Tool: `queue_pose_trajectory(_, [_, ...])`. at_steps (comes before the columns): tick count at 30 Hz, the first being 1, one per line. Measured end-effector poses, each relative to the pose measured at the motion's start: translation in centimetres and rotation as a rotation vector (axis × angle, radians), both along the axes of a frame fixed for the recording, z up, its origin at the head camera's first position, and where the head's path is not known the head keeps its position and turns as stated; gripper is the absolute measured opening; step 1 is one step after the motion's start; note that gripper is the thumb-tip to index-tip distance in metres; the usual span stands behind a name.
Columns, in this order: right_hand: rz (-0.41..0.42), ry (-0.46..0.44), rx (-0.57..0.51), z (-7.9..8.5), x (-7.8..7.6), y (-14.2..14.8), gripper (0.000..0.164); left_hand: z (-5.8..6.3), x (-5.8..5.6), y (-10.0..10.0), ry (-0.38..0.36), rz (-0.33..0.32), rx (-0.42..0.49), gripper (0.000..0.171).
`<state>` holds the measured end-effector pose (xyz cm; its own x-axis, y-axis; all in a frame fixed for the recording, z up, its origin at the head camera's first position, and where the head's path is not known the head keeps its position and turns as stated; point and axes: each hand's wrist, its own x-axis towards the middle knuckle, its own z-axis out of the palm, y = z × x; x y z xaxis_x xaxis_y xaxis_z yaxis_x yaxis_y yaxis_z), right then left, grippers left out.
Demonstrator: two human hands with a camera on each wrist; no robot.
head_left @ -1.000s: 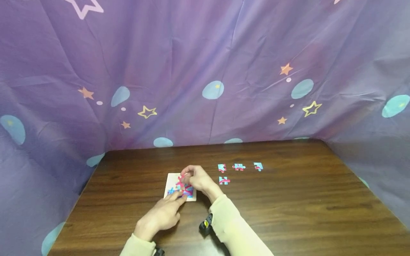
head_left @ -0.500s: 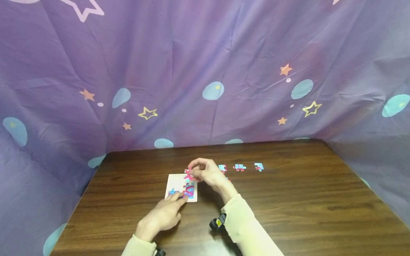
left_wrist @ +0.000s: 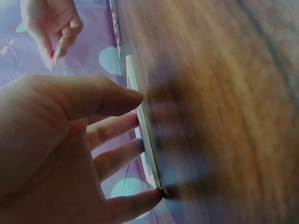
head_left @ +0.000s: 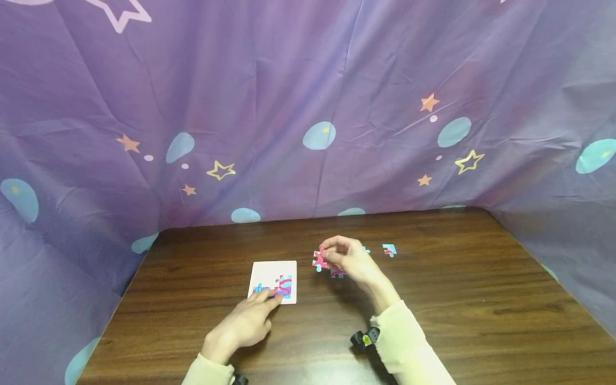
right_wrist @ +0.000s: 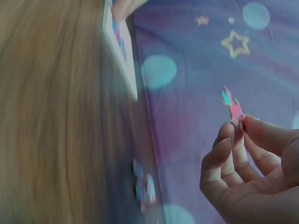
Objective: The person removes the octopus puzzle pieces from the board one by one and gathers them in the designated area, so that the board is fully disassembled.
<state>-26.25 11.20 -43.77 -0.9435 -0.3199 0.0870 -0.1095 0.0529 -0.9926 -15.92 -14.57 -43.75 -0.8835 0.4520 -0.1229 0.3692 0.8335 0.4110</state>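
Observation:
A pink puzzle piece (head_left: pixel 320 260) with pale blue tabs is pinched between the thumb and fingers of my right hand (head_left: pixel 353 263), held above the table to the right of the board. The same puzzle piece (right_wrist: pixel 235 107) stands tilted at the fingertips in the right wrist view. My left hand (head_left: pixel 244 320) rests its extended fingertips on the near part of the white puzzle board (head_left: pixel 267 270). Blue and pink joined pieces (head_left: pixel 285 286) lie in the board's lower right corner. The left fingers partly cover the pieces at its lower left.
Loose puzzle pieces lie right of the board, including one under the right hand (head_left: pixel 338 273) and a blue corner piece (head_left: pixel 390 249); the hand hides others. A purple patterned curtain (head_left: pixel 269 107) hangs behind the wooden table (head_left: pixel 457 289).
My right hand has lifted the pink puzzle piece off the board and carried it to the right, over the loose pieces. The left hand has stayed on the board.

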Motion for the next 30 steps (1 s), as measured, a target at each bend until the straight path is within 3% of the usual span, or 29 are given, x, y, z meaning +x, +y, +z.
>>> queue_pose_trajectory(9, [-0.109, -0.045, -0.032, -0.9, 0.0, 5.6, 0.027, -0.1, 0.1, 0.0, 0.030, -0.018, -0.001, 0.054])
queue_pose_trajectory(16, [-0.224, -0.086, 0.049, -2.0, 0.0, 8.7, 0.027, 0.0, 0.0, -0.1, 0.041, -0.009, 0.000, 0.053])
queue_pose_trajectory(30, [-0.179, -0.025, 0.368, -3.2, -1.0, 9.6, 0.017, -0.1, -0.1, -0.2, 0.045, -0.015, 0.006, 0.056])
